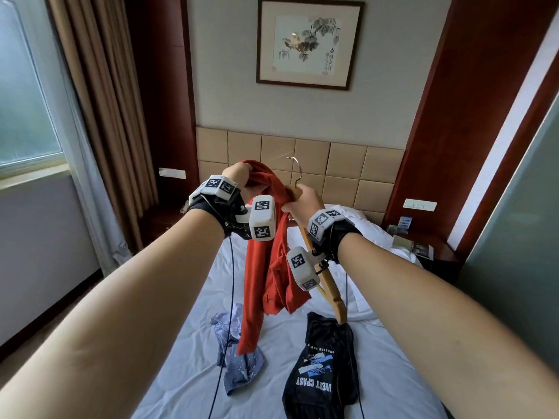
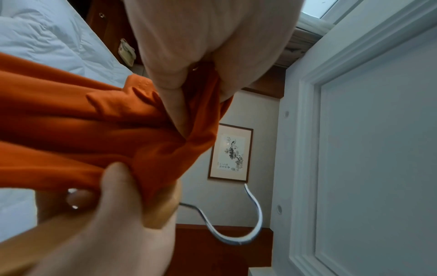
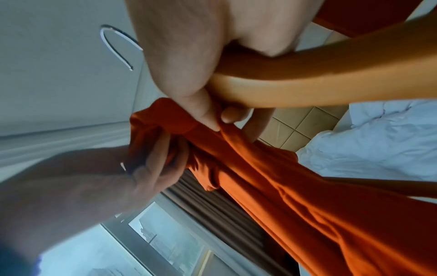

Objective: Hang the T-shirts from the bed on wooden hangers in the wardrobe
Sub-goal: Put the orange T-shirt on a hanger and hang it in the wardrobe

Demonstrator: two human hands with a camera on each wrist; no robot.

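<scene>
A red T-shirt hangs bunched above the bed. My left hand grips its top edge, fingers curled into the cloth. My right hand holds a wooden hanger near its neck and pinches the shirt between thumb and forefinger. The hanger's wooden arm slants down to the right, outside the shirt. Its metal hook points up. A black printed T-shirt and a crumpled light-blue T-shirt lie on the sheet below.
White pillows lie against the padded headboard. A nightstand with small items stands at the right, and curtains and a window at the left. Black cables hang from my wrists over the bed.
</scene>
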